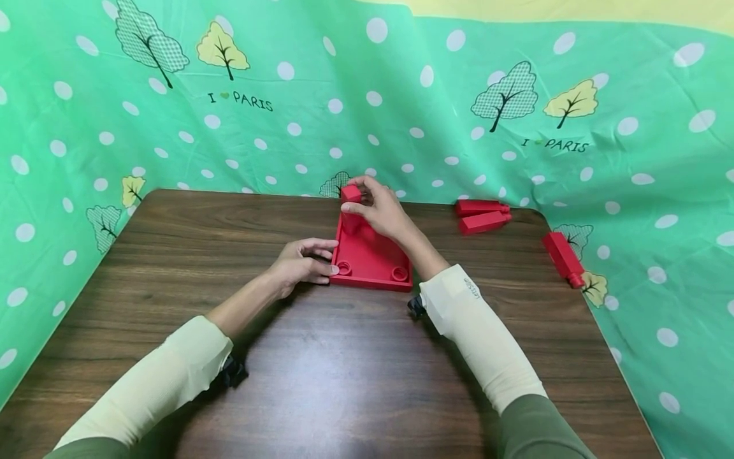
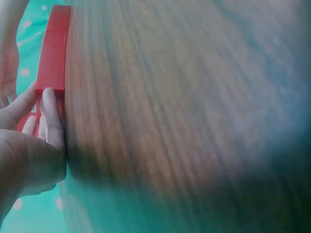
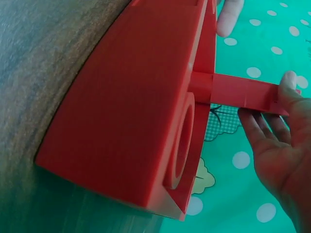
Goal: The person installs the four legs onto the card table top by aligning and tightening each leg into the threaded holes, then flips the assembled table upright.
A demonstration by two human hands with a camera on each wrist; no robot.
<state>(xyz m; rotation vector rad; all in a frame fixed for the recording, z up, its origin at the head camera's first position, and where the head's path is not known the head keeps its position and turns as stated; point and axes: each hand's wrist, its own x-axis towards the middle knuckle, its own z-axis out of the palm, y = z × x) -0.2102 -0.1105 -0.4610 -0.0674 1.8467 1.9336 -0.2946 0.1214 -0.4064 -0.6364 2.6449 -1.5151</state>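
One table edge point(image 1: 287, 196) runs just beyond our right fingers point(image 1: 367, 183), tabletop point(image 1: 315, 382) spreads nearer; our right hand point(image 1: 383, 209) clamps an upright post point(image 1: 351, 194), our left hand point(image 1: 295, 262) pinches the tray's point(image 1: 375, 256) side.

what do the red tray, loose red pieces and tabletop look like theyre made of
Red tray: probably moulded plastic, smooth and low-sheen, by its even colour and crisp edges.
Loose red pieces: likely similar smooth plastic, by matching colour and flat faces.
Tabletop: wood or wood-look laminate, satin; dark grain and soft reflection show.
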